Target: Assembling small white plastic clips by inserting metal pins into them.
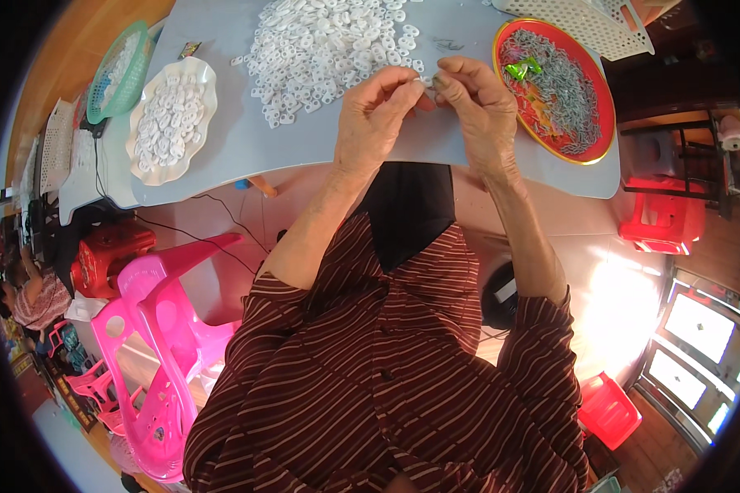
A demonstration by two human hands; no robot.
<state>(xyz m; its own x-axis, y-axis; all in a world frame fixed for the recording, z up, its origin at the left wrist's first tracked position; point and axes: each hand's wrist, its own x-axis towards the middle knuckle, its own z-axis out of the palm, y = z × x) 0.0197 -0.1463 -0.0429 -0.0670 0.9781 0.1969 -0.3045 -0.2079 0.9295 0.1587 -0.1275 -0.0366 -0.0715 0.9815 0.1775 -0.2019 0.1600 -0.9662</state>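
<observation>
My left hand (373,119) is closed in a pinch on a small white plastic piece (424,81) above the table's near side. Fingertip to fingertip with it, my right hand (487,123) is also pinched; its fingers hide what they hold, if anything. Beyond my hands spreads a large heap of white oval plastic pieces with holes (325,53). Close to my right hand stands a red oval tray with a gold rim (607,111), holding many thin grey metal screw-like pieces (571,78) and a green wrapper (522,68).
On the left of the grey-blue table (247,152) are a scalloped white dish (209,82) of white pieces and a green basket (144,62). A white perforated basket (580,25) sits far right. Pink chairs (160,329) and a red stool (612,411) stand below; another person (37,296) is far left.
</observation>
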